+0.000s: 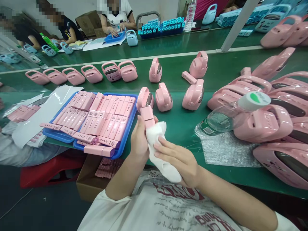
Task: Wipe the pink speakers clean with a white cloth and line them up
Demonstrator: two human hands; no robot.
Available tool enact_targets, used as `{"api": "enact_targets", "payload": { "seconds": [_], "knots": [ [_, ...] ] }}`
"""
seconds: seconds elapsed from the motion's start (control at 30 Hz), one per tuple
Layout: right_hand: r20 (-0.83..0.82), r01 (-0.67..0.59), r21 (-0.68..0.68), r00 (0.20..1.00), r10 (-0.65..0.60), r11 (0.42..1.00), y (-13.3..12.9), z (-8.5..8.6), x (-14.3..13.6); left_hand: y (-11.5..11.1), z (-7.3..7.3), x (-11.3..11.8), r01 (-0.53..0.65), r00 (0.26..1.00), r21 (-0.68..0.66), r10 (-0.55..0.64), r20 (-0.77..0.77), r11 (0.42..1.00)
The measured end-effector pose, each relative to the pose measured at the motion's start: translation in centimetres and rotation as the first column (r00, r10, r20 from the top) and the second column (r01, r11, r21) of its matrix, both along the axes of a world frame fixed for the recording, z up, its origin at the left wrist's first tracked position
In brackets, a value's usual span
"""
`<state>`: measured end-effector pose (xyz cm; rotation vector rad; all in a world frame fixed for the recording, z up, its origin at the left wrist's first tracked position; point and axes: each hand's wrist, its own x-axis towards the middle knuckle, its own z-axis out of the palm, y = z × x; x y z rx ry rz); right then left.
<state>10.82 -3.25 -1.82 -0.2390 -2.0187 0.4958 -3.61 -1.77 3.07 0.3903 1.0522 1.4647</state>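
Note:
In front of my chest, my left hand (140,138) is closed round a pink microphone (147,116), its squared end pointing away from me. A white cloth (160,154) covers the lower part of it. My right hand (179,157) presses the cloth against the microphone, fingers laid together over it. Beyond my hands stand pink handled speakers, the nearest pink speaker (145,98) just behind the microphone's end. Left of my hands, a blue tray (131,123) carries rows of similar pink microphones (96,118). What the cloth covers is hidden.
A clear bottle (216,120) leans beside bubble wrap (223,150) on the right, near a cluster of pink speakers (262,123). A cardboard box (88,184) stands below the table, near a red stool (48,171). Across the green table (96,54), a person handles blue parts.

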Motion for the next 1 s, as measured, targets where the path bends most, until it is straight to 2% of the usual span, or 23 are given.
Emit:
{"api": "enact_targets", "payload": {
  "seconds": [0.07,0.1,0.13,0.17,0.2,0.23,0.27,0.3,0.33,0.43,0.57,0.77,0.87,0.93,1.0],
  "knots": [
    [-0.036,-0.087,-0.167,0.996,0.083,0.982,-1.0,-0.3,0.8,0.3,0.3,-0.5,-0.007,1.000,0.130,0.004,0.024,0.992],
    [-0.067,-0.102,-0.322,0.994,0.085,0.941,-1.3,-0.5,1.2,0.3,0.5,-0.6,-0.003,0.999,0.185,-0.005,0.040,0.983],
    [-0.106,-0.089,-0.511,0.994,0.040,0.855,-1.5,-0.6,1.5,0.4,0.7,-0.7,0.016,0.998,0.221,-0.029,0.054,0.975],
    [-0.148,-0.056,-0.702,0.987,-0.069,0.710,-1.6,-0.8,1.7,0.4,0.8,-0.8,0.044,0.996,0.243,-0.061,0.064,0.969],
    [-0.168,-0.031,-0.851,0.962,-0.216,0.524,-1.4,-0.9,1.8,0.3,1.0,-0.8,0.076,0.993,0.260,-0.096,0.065,0.963],
    [-0.163,-0.031,-0.938,0.918,-0.362,0.345,-1.2,-0.8,1.9,0.2,1.0,-0.8,0.104,0.990,0.274,-0.125,0.062,0.956],
    [-0.151,-0.052,-0.976,0.858,-0.491,0.209,-0.8,-0.6,1.9,0.1,1.0,-0.8,0.121,0.988,0.283,-0.142,0.054,0.951],
    [-0.150,-0.085,-0.987,0.793,-0.591,0.136,-0.4,-0.3,1.8,0.1,1.0,-0.8,0.133,0.987,0.288,-0.152,0.044,0.948],
    [-0.166,-0.119,-0.986,0.740,-0.651,0.116,-0.1,0.1,1.7,0.0,0.9,-0.8,0.143,0.987,0.289,-0.159,0.035,0.947],
    [-0.257,-0.184,-0.966,0.649,-0.716,0.181,0.7,1.4,1.2,-0.1,0.4,-0.6,0.169,0.984,0.286,-0.180,0.013,0.943],
    [-0.320,-0.163,-0.944,0.673,-0.667,0.288,0.9,2.3,0.5,-0.4,-0.3,-0.4,0.225,0.974,0.298,-0.223,-0.043,0.928],
    [-0.311,-0.148,-0.942,0.722,-0.618,0.301,1.9,2.1,0.0,-1.1,-0.7,-0.8,0.353,0.935,0.312,-0.341,-0.095,0.882],
    [-0.328,-0.120,-0.928,0.714,-0.619,0.353,2.0,2.0,0.2,-1.1,-0.6,-1.1,0.388,0.919,0.334,-0.388,-0.070,0.859],
    [-0.302,-0.042,-0.902,0.772,-0.559,0.430,1.9,2.0,0.3,-1.1,-0.5,-0.9,0.376,0.919,0.345,-0.395,-0.017,0.860],
    [-0.225,0.023,-0.869,0.872,-0.435,0.495,2.0,2.0,0.1,-1.1,-0.4,-0.5,0.364,0.918,0.332,-0.396,0.032,0.870]
  ]
}}
